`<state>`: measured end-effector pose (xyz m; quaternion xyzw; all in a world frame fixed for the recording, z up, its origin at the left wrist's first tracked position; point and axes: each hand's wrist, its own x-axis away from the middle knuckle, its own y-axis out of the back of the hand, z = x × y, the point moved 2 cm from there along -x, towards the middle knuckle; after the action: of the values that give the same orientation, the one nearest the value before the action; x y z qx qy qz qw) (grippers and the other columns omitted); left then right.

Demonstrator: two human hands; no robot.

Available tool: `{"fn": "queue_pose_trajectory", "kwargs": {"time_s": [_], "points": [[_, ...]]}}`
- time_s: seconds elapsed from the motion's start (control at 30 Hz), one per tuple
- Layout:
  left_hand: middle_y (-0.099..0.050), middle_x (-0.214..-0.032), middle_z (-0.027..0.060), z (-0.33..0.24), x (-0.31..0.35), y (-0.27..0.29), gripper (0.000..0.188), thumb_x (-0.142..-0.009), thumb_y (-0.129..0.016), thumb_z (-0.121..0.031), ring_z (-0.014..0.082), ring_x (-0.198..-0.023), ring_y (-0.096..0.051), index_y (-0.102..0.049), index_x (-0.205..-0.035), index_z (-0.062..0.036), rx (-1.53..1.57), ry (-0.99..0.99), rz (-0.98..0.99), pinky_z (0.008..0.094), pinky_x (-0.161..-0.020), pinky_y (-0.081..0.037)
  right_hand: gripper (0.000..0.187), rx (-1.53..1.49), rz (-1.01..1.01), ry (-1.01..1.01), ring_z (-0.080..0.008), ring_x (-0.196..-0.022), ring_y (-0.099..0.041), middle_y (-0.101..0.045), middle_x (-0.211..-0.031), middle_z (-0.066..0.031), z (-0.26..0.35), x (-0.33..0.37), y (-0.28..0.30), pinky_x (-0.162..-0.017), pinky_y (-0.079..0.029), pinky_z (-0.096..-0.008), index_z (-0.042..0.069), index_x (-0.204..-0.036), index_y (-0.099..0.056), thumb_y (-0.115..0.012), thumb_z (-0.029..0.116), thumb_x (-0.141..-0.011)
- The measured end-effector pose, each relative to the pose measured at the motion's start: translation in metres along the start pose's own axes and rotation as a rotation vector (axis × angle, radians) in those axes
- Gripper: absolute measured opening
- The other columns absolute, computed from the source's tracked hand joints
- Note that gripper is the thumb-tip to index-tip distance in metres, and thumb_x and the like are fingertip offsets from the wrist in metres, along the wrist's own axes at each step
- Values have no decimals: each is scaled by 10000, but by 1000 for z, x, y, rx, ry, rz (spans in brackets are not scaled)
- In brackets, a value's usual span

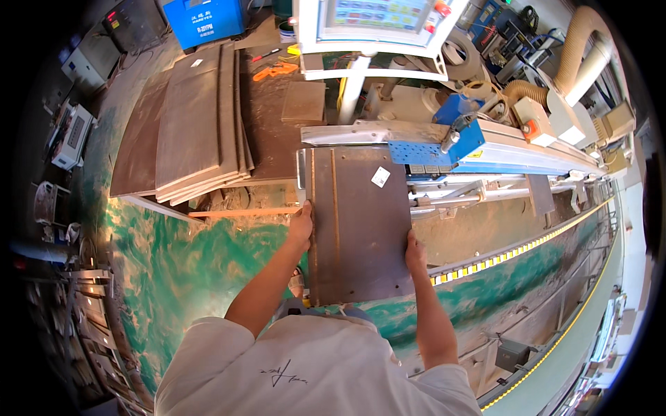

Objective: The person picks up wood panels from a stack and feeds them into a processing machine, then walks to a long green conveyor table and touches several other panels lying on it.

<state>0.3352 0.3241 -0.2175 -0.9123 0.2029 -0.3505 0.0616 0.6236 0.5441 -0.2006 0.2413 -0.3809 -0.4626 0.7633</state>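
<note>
A dark brown wooden panel (368, 232) lies level in front of me, its near edge close to my waist. Two lengthwise lines, probably grooves, run along its left side, and a small white label (380, 177) sticks to its far right part. My left hand (302, 225) grips the left edge. On the opposite edge, a little nearer to me, my right hand (415, 254) is closed, with its fingers partly hidden under the board. The panel's far end meets the machine's metal fence, beside a blue perforated plate (415, 152).
Several brown panels (191, 132) are stacked on a table at the left, with an orange tool (275, 71) and a small board (304, 102) beyond. A control screen (374, 14) stands ahead. At right run the machine's long rail (527, 163) and a yellow-and-white strip (499, 258).
</note>
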Motion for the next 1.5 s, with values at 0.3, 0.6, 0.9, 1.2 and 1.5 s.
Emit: {"fn": "queue_pose_trajectory", "kwargs": {"time_s": [0.3,0.6,0.9,1.2,1.5], "points": [[-648,-1062,61,29,-27,-69,536,-1072,-474,-447,173,-922,-590,-603,-1279,31,0,-17,-67,348,-833,-504,835,186,-33,126,-529,-1076,-611,-662,-1060,-360,-15,-71,43,-947,-465,-574,-85,-1044,-707,-229,599,-1050],[-671,-1121,96,40,0,-169,469,-1089,-447,-392,228,-1010,-650,-576,-1292,11,-5,105,-85,397,-882,-549,749,285,-29,154,-508,-933,-654,-692,-935,-305,-62,-122,97,-826,-523,-581,-37,-969,-686,-169,492,-1091],[-678,-1075,87,73,-2,-257,436,-1092,-431,-400,214,-950,-666,-611,-1202,-17,81,67,-2,391,-858,-560,668,271,14,116,-499,-954,-653,-692,-1009,-288,-105,-182,157,-873,-496,-595,0,-1077,-671,-210,483,-1090],[-648,-1189,179,112,-13,-337,565,-1056,-466,-471,316,-1022,-616,-577,-1319,17,-205,80,-205,462,-823,-510,533,117,-263,155,-431,-1025,-660,-704,-1070,-238,-109,-192,236,-876,-504,-520,-1,-1191,-658,-421,456,-1052],[-715,-1097,198,127,-16,-389,584,-1022,-491,-530,347,-1078,-658,-694,-1174,-5,-378,-60,-95,465,-849,-510,207,-47,-550,632,-413,-992,-622,-675,-1042,-195,-95,-48,197,-862,-473,-505,3,-1107,-659,-626,155,-971]]}}
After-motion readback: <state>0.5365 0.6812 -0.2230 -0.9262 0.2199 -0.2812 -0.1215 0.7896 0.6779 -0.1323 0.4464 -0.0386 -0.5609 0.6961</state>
